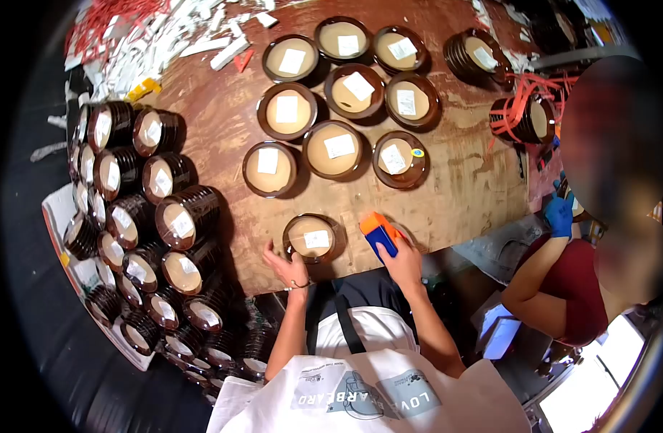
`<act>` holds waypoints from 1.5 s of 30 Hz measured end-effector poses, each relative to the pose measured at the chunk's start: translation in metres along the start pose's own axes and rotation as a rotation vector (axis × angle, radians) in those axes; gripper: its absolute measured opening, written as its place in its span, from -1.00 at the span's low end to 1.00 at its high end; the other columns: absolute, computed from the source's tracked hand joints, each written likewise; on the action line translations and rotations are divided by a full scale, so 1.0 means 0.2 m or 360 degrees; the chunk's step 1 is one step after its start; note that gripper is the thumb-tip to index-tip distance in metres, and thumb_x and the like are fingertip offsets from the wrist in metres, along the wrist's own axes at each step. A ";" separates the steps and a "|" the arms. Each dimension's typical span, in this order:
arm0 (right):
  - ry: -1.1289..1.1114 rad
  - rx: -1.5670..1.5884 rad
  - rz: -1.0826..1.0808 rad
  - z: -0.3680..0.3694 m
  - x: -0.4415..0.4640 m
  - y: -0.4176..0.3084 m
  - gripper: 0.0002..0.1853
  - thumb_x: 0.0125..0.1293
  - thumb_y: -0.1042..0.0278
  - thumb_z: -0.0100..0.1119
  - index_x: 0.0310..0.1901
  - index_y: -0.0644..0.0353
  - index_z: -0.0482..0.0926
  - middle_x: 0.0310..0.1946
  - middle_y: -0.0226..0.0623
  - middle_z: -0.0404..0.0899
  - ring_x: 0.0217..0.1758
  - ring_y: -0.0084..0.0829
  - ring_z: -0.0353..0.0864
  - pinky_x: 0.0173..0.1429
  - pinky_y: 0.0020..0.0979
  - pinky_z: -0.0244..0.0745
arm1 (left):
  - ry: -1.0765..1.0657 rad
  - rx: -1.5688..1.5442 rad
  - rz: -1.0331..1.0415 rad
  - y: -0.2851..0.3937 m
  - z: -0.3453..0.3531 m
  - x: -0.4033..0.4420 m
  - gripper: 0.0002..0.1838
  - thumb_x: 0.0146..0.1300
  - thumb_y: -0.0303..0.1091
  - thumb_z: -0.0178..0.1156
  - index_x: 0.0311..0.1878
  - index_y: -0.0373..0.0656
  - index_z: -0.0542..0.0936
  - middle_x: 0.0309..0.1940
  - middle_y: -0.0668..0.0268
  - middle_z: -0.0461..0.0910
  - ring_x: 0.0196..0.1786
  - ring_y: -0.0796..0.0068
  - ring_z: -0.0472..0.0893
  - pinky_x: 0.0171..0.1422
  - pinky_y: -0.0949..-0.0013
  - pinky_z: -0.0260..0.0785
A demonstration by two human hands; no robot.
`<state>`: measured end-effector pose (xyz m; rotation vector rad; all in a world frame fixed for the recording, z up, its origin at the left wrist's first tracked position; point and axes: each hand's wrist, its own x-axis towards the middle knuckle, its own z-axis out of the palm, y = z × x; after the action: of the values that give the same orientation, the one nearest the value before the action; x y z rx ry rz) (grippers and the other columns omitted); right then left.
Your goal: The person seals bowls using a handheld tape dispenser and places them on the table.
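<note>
Holding hand: our right hand has its grip closed around an orange-and-blue hand tool, near the edge of the table.
Free hand: our left hand has a loosely open grip with nothing in it, just beside the near dish; we cannot tell whether they touch.
Near dish: 1 brown dish with a white label, lying on the table between our 2 hands.
Farther dishes: 9 labelled ones, clustered beyond it.
Stacks: many at our left; 1 at our right wears red strapping, near a co-worker's blue-gloved hand.
</note>
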<state>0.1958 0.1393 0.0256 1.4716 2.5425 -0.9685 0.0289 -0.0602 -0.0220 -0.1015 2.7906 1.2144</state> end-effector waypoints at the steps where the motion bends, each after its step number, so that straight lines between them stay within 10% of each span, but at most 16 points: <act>1: -0.0001 0.0020 0.0026 0.00 -0.05 0.04 -0.51 0.26 -0.10 0.37 -0.19 0.28 0.67 -0.33 0.08 0.71 -0.26 0.11 0.71 -0.14 -0.02 0.61 | -0.0017 0.0022 0.0018 0.13 -0.01 0.03 -0.58 0.12 -0.50 0.29 0.09 -0.32 0.53 0.05 0.08 0.57 0.21 -0.01 0.50 0.36 0.03 0.33; 3: -0.0028 0.0015 0.0200 0.00 -0.13 0.12 -0.50 0.25 -0.10 0.37 -0.17 0.29 0.68 -0.32 0.09 0.71 -0.25 0.11 0.72 -0.14 -0.03 0.61 | -0.0778 0.0232 0.0982 0.36 0.09 0.13 -0.60 0.16 -0.34 0.34 0.02 -0.35 0.57 -0.09 0.07 0.57 0.14 -0.01 0.50 0.38 0.05 0.27; 6: -0.0026 0.0094 0.0266 0.02 -0.19 0.20 -0.51 0.25 -0.08 0.38 -0.18 0.29 0.67 -0.32 0.09 0.71 -0.26 0.10 0.72 -0.15 -0.03 0.61 | -0.1370 0.1534 0.1335 0.58 0.34 0.16 -0.55 0.31 0.04 0.19 -0.04 -0.18 0.70 0.01 0.12 0.62 0.13 0.13 0.53 0.36 0.11 0.26; 10: 0.0016 0.0207 0.0300 -0.03 -0.20 0.20 -0.51 0.24 -0.09 0.39 -0.19 0.29 0.67 -0.33 0.09 0.70 -0.28 0.11 0.71 -0.16 -0.04 0.61 | -0.1633 0.2025 0.1509 0.35 0.54 0.14 -0.64 0.31 -0.04 0.20 -0.10 -0.13 0.74 0.00 0.15 0.68 0.14 0.16 0.57 0.32 0.12 0.29; 16: 0.0110 0.0244 0.0363 -0.05 -0.18 0.21 -0.51 0.26 -0.10 0.37 -0.23 0.29 0.65 -0.37 0.09 0.68 -0.30 0.13 0.69 -0.18 0.00 0.58 | -0.1595 0.1483 0.1116 0.12 0.68 0.24 -0.79 0.19 -0.17 0.37 -0.29 -0.10 0.78 -0.31 0.17 0.78 -0.20 0.12 0.79 -0.18 0.14 0.63; 19: 0.0125 0.0313 0.0324 -0.07 -0.17 0.19 -0.53 0.27 -0.08 0.37 -0.28 0.27 0.63 -0.40 0.08 0.68 -0.33 0.14 0.68 -0.20 0.00 0.57 | -0.1927 0.1306 0.0733 0.27 0.73 0.28 -0.78 0.08 -0.04 0.47 -0.24 0.16 0.78 -0.22 0.26 0.79 -0.20 0.20 0.77 -0.07 0.18 0.63; 30: -0.0031 0.0256 0.0330 -0.03 -0.26 0.17 -0.47 0.25 -0.09 0.37 -0.06 0.30 0.66 -0.30 0.06 0.71 -0.27 0.10 0.70 -0.14 -0.05 0.60 | -0.1668 0.1746 0.1481 0.16 0.76 0.26 -0.88 0.23 -0.37 0.29 -0.25 -0.09 0.79 -0.25 0.10 0.78 -0.17 0.27 0.80 -0.25 0.29 0.64; 45: 0.0133 0.0355 0.0232 -0.03 -0.26 0.10 -0.60 0.31 0.01 0.36 -0.25 0.26 0.63 -0.44 0.04 0.67 -0.37 0.08 0.68 -0.23 -0.06 0.54 | -0.1364 0.1253 0.0540 -0.03 0.58 0.45 -0.74 0.08 -0.23 0.47 -0.37 -0.26 0.72 -0.39 -0.01 0.71 -0.28 0.09 0.73 -0.19 0.18 0.59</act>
<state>0.2416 0.1100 0.0383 1.7617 2.4038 -1.2250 -0.0529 0.0184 -0.1153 0.7665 2.2860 0.0256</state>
